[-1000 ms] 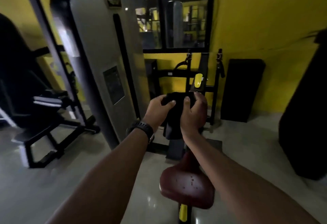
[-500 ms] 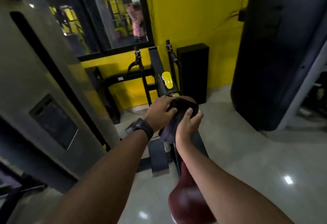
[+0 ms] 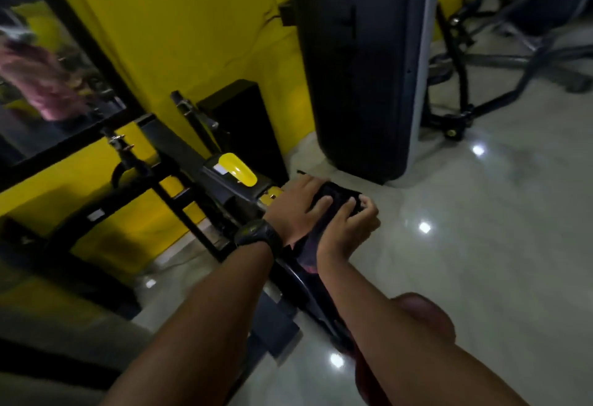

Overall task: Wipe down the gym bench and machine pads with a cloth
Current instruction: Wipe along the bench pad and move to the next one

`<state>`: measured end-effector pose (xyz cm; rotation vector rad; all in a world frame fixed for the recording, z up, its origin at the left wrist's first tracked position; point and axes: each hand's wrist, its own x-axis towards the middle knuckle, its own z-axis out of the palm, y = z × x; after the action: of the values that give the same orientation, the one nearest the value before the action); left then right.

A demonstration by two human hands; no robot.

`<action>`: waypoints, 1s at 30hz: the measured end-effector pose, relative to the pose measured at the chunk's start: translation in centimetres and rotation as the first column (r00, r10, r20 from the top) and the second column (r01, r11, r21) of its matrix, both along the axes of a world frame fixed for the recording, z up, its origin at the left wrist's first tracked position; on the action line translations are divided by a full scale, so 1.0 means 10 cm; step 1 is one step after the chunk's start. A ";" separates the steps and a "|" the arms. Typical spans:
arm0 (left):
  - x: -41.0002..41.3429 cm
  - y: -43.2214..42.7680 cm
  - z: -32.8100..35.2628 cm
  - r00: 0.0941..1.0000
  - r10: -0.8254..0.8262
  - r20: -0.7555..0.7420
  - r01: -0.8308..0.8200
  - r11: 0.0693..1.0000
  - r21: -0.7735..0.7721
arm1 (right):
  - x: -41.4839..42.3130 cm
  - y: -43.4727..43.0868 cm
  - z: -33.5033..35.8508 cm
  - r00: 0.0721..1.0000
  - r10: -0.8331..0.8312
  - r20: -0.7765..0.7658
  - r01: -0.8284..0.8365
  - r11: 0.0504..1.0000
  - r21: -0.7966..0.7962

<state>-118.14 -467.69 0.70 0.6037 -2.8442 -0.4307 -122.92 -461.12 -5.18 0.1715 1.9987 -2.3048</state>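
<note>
Cloth (image 3: pixel 335 200) stays under both hands as before: my left hand (image 3: pixel 296 211) presses flat, my right hand (image 3: pixel 348 229) grips it. Wiping here continues, I judge.

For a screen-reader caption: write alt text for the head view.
The left hand lies on a dark cloth draped over part of a gym machine, while the right hand curls round the cloth. A black watch is on the left wrist; a maroon seat sits nearer, a yellow wall behind.
</note>
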 end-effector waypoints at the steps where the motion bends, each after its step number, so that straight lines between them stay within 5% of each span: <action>1: 0.02 -0.02 -0.03 1.000 -0.031 -0.002 0.031 1.000 0.000 | 0.05 0.01 -0.03 1.000 -0.016 -0.022 0.016 1.000 0.001; 5: 0.01 -0.22 -0.13 0.983 -0.179 -0.030 0.181 0.982 0.049 | 0.43 -0.08 -0.10 0.988 0.103 -0.117 -0.099 0.994 0.041; 8: -0.06 -0.28 -0.22 0.976 -0.214 -0.044 0.217 0.973 0.077 | 0.47 -0.14 -0.15 0.993 0.034 -0.115 -0.031 0.999 0.029; 14: -0.10 -0.30 -0.38 0.959 -0.180 -0.221 0.212 0.968 0.131 | 0.38 -0.18 -0.30 0.993 -0.003 0.118 0.018 0.992 -0.121; 19: -0.06 -0.36 -0.38 0.917 -0.302 -0.259 0.342 0.932 0.124 | 0.54 -0.18 -0.27 0.986 0.052 -0.160 -0.041 0.996 0.074; 22: -0.08 -0.36 -0.42 0.931 -0.263 -0.251 0.290 0.954 0.074 | 0.36 -0.17 -0.29 0.978 0.073 -0.193 -0.059 0.995 0.081; 30: -0.07 -0.38 -0.48 0.931 -0.234 -0.279 0.258 0.965 0.053 | 0.60 -0.12 -0.62 0.986 0.075 0.151 -0.056 0.990 -0.130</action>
<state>-118.80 -471.48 -4.13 0.1802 -2.6528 -0.6314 -116.90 -462.33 -11.41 0.2631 1.7550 -2.2900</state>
